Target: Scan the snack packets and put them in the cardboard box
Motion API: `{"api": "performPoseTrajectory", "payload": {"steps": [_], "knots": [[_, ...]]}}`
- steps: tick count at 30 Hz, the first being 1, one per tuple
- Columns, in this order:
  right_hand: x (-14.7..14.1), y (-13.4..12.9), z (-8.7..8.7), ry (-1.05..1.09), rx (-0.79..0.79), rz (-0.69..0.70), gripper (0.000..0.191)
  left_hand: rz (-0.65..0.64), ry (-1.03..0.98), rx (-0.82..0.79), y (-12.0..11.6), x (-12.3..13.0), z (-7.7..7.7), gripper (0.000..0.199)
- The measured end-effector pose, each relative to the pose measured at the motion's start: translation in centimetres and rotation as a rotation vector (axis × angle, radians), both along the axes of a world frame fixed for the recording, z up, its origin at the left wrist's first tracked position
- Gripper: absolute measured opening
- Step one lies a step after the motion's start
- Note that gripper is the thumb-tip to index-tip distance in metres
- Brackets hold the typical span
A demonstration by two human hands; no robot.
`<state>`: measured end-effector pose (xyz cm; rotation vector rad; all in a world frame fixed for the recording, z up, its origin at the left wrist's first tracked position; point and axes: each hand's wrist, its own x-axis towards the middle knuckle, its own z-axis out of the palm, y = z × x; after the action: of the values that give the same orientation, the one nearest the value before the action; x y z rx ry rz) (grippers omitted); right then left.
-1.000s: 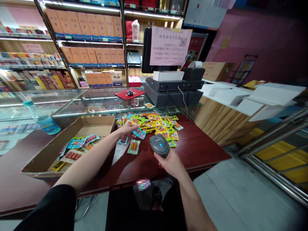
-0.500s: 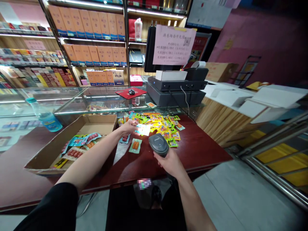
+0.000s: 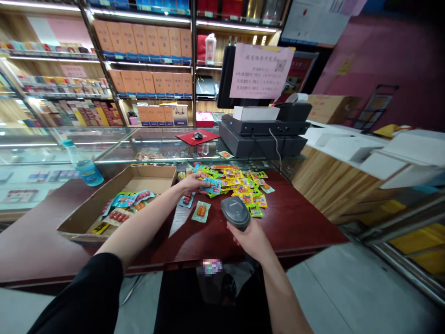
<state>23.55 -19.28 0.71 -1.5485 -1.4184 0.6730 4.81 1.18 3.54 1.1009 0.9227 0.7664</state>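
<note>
The left hand (image 3: 192, 183) pinches a blue packet (image 3: 213, 186), which juts toward the worktop's (image 3: 295, 222) right edge; the right hand (image 3: 254, 239), nearer the front edge, grips the scanner (image 3: 235, 212).

The bare left hand (image 3: 193, 184) pinches a flat blue plastic packet (image 3: 214, 186). At that hand's four o'clock, the bare right hand (image 3: 253, 237) grips a dark-grey plastic scanner (image 3: 235, 211); at three o'clock lies a heap of yellow-and-green plastic packets (image 3: 239, 184).

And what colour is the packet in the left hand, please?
The packet in the left hand is mostly light blue, seen best in the head view.
</note>
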Motion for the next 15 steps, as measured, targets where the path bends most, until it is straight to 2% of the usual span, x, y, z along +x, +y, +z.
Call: {"api": "performPoseTrajectory", "payload": {"steps": [3, 6, 8, 12, 15], "knots": [[-0.1, 0.1, 0.3, 0.003, -0.050, 0.006, 0.027, 0.060, -0.007, 0.036, 0.2, -1.0, 1.6, 0.051], [-0.1, 0.3, 0.2, 0.008, -0.138, 0.031, 0.027, 0.098, -0.003, 0.109, 0.2, -3.9, 3.6, 0.049], [-0.1, 0.6, -0.2, 0.018, -0.164, 0.040, 0.028, 0.122, 0.020, 0.154, -0.2, -7.1, 4.9, 0.049], [-0.1, 1.3, -1.1, 0.056, -0.144, 0.063, 0.029, 0.227, 0.123, 0.203, -2.0, -15.2, 6.8, 0.053], [-0.3, 2.1, -1.5, 0.086, -0.140, 0.102, 0.031, 0.326, 0.319, 0.188, -4.2, -20.7, 8.1, 0.056]]}}
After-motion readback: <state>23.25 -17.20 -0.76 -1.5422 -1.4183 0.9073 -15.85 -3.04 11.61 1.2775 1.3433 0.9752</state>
